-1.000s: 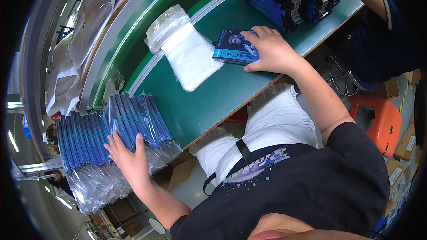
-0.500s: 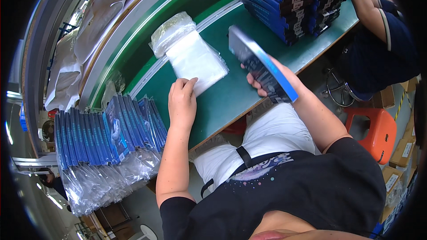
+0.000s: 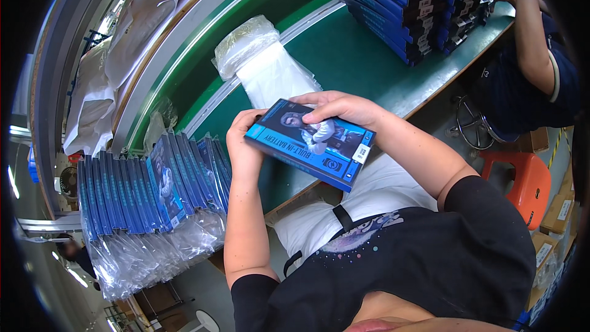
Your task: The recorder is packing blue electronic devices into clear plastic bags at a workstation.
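Nearest lies the person's black shirt [image 3: 393, 258], with white trousers [image 3: 393, 178] beyond it; above the lap and the table's front edge, both hands hold a blue-and-black box [image 3: 310, 141], its printed face up and tilted; the left hand [image 3: 243, 138] closes on the box's left edge, its fingers partly hidden; the right hand [image 3: 344, 108] grips the far edge, thumb laid across the printed face, the fingers' ends partly out of sight behind it.

Just past the box, a pile of clear plastic bags [image 3: 273, 80] lies flat on the green table [image 3: 384, 95], its near end covered by the box and hands; a crumpled clear wrapper [image 3: 247, 44] sits at its far end; to the left stands a row of blue boxes [image 3: 123, 193] in clear bags, the loose plastic [image 3: 147, 255] spilling toward the person.

Farther right, an orange stool [image 3: 522, 178] stands on the floor near cardboard cartons [image 3: 556, 215]; at the table's far right rise tall stacks of blue boxes [image 3: 399, 15], a co-worker's arm [image 3: 533, 49] beside them.
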`<control>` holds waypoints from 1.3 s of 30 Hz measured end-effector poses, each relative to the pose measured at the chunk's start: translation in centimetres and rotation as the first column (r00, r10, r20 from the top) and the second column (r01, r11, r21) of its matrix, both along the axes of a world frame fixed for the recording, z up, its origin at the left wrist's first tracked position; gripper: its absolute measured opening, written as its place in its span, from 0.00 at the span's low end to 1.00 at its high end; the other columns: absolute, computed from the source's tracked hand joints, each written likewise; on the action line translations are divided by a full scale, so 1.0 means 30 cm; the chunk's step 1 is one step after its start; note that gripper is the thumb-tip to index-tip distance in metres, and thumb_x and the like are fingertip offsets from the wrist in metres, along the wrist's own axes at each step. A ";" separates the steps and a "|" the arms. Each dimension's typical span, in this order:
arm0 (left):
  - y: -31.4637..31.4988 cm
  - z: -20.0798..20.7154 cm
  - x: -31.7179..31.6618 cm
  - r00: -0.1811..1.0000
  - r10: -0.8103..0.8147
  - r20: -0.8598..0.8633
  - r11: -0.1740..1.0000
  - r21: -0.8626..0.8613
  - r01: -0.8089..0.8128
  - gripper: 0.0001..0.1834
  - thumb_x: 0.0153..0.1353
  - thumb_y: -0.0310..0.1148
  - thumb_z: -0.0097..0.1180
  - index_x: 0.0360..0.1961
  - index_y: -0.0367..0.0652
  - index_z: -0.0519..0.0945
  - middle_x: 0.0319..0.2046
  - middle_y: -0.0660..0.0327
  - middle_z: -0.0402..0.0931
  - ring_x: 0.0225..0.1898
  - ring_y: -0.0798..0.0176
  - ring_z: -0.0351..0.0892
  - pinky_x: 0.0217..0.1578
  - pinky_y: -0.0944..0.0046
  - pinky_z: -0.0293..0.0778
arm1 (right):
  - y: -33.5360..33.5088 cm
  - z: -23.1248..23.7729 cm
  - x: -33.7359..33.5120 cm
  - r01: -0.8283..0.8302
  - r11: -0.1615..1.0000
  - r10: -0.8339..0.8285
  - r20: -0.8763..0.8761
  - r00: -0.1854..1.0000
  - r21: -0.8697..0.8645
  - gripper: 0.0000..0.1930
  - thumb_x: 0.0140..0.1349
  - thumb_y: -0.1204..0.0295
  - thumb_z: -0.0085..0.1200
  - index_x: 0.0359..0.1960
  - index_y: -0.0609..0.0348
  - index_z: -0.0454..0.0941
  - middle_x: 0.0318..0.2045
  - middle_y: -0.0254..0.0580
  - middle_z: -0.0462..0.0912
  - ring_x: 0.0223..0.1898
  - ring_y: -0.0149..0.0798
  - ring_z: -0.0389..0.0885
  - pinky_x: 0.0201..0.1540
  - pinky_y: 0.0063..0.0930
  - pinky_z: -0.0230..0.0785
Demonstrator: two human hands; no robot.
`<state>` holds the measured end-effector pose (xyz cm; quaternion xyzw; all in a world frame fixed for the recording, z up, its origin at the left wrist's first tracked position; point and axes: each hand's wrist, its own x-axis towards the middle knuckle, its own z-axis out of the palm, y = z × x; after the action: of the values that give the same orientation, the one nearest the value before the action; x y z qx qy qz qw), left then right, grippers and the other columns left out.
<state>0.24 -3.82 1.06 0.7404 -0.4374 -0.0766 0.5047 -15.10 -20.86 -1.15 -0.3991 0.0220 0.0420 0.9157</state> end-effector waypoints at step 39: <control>0.006 0.025 0.038 0.987 0.161 0.012 0.955 0.249 -0.158 0.08 0.54 0.22 0.56 0.36 0.35 0.82 0.29 0.60 0.78 0.31 0.70 0.77 0.36 0.71 0.73 | -0.021 -0.005 0.013 0.064 0.941 -0.038 0.082 0.996 -0.332 0.39 0.57 0.75 0.57 0.67 0.74 0.49 0.52 0.57 0.76 0.47 0.37 0.80 0.49 0.27 0.73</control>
<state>1.38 -3.64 1.81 0.8304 -0.3609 -0.0931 0.4142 -14.71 -21.48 -1.29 -0.5494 0.0049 -0.0011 0.8356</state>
